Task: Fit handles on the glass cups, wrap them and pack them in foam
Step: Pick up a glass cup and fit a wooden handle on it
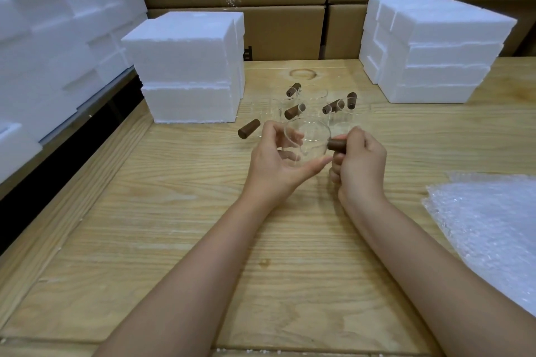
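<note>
The left hand (274, 158) cups a glass cup (307, 143) above the table (174, 226); the right hand (361, 164) pinches a brown handle (336, 144) against the cup's side.

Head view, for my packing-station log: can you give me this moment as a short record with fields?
surface: light wooden table
left hand: holds a clear glass cup above the table
right hand: holds a brown cylindrical wooden handle against the cup's side
loose part: one more brown handle lying on the table, left of the hands
behind hands: cluster of clear cups with brown handles
foam: white foam block stacks at back left and back right
wrap: bubble wrap sheet at right
backdrop: brown cardboard boxes
</note>
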